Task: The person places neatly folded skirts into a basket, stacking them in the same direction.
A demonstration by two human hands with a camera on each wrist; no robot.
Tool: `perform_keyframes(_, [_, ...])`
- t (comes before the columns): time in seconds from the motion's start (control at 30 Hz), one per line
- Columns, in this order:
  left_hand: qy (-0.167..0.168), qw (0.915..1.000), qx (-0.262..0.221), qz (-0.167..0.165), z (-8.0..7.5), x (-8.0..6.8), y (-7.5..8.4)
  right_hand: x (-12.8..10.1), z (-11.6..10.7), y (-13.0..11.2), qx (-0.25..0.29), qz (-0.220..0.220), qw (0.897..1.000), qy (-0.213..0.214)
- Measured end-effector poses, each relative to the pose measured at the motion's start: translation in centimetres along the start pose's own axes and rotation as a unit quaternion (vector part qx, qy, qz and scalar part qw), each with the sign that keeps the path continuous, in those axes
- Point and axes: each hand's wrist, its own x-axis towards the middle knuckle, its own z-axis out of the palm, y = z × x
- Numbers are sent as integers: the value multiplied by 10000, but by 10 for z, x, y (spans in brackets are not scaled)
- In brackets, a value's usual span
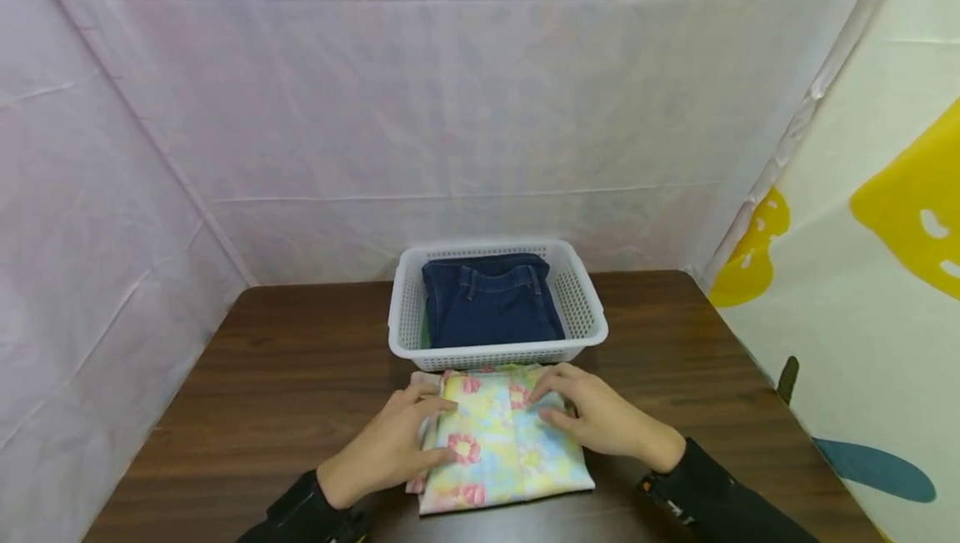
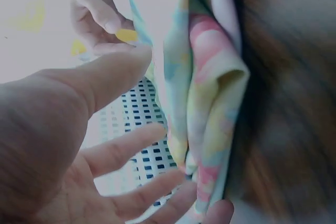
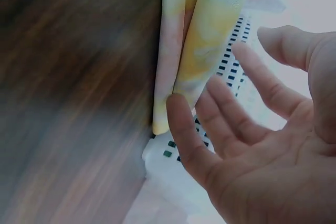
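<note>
2 hands laid flat on 1 folded floral cloth, right in front of 1 white basket

1 floral cloth (image 1: 501, 439) is seen folded on the dark wood counter (image 1: 277, 376), its far edge just about touching 1 white basket (image 1: 585, 303), in which 1 folded pair of dark jeans (image 1: 491, 301) is kept. The left hand (image 1: 393, 441) and right hand (image 1: 596, 409) are rested on the cloth's 2 sides, fingers straight, nothing gripped. No readable writing is spotted. Pale sheeting (image 1: 450, 93) is hung behind, with 1 yellow-patterned sheet (image 1: 892, 218) at right.
</note>
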Motion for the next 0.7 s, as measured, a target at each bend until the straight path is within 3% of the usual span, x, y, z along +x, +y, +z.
perform_keyframes(0.17, [367, 9979, -192, -499, -3, -11, -4, -14, -4, -1, -111, 546, 9979, 319])
perform_keyframes(0.37, [328, 9930, -112, -1131, -3, -18, -5, -30, -6, -10, 334, 1670, 9846, 395])
perform_keyframes(0.5, [322, 9918, -38, -1236, 1, -19, -5, -34, -3, -19, 565, 2050, 9769, 232])
perform_keyframes(0.7, [445, 9927, -194, -1103, 6, -17, -2, -32, 8, -28, 609, 2172, 9740, 213])
